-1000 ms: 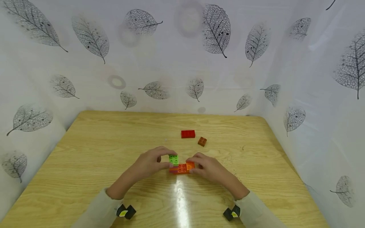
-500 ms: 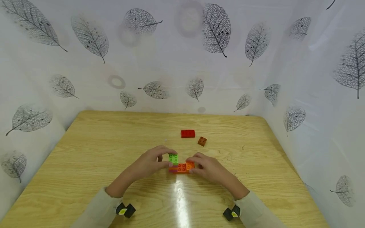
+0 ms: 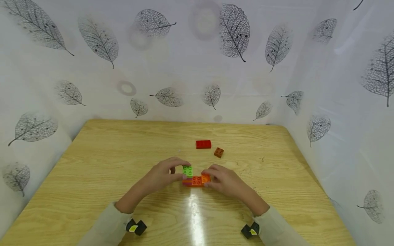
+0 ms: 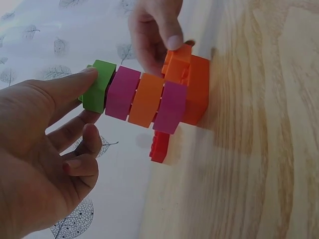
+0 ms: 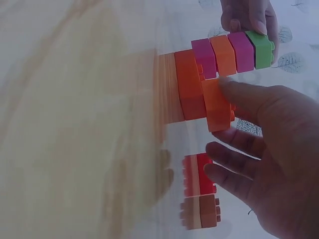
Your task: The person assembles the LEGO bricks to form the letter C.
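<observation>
Two hands pinched bricks at both ends of a long orange base brick.
The base brick lay on the wooden table. On its left end stood a column of magenta, orange and magenta bricks, with a green brick on top; this green one the left hand pinched. On its right end was a small orange brick, pinched by the right hand; whether it sat fully down could not be told. Beyond the base brick lay a red brick, and beyond its right end a brown brick.
</observation>
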Demonstrator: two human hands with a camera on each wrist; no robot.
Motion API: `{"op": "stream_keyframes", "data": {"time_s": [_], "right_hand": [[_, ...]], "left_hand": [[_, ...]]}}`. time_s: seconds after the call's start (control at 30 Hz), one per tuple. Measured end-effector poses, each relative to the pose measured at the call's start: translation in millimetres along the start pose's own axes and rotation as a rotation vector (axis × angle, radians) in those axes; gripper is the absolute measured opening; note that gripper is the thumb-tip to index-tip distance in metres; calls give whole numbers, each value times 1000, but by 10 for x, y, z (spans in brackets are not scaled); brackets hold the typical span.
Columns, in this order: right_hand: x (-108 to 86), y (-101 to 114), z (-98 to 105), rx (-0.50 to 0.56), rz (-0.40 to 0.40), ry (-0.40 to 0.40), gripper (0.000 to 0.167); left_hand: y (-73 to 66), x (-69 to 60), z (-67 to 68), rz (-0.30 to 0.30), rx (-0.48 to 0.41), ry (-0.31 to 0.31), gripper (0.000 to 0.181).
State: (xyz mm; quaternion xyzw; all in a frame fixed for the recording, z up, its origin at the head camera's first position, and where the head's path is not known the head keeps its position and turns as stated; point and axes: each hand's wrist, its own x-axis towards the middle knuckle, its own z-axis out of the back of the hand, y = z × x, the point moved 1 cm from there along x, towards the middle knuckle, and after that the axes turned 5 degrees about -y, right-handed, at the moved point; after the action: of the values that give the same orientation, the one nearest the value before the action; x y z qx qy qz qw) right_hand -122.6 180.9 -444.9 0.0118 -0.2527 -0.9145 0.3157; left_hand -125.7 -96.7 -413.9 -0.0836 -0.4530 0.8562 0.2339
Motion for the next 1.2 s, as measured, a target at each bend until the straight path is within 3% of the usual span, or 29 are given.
{"op": "stream_keyframes", "data": {"time_s": [0.1, 0.23, 0.5, 0.73, 1.2], "right_hand": [[19, 55, 9, -23, 47, -64, 41], [61, 143, 14, 31, 102, -150, 40], [140, 298, 36, 269, 44, -239, 34], [245, 390, 12, 365, 80, -234, 31], [279, 440, -44, 367, 51, -252, 26]], "left_hand": [[26, -9, -24, 6, -14, -27, 36], [55, -18, -49, 8, -40, -51, 39], [94, -44, -44, -22, -96, -83, 40], [136, -52, -50, -30, -121, -96, 33], [123, -63, -67, 5, -141, -124, 31]]}}
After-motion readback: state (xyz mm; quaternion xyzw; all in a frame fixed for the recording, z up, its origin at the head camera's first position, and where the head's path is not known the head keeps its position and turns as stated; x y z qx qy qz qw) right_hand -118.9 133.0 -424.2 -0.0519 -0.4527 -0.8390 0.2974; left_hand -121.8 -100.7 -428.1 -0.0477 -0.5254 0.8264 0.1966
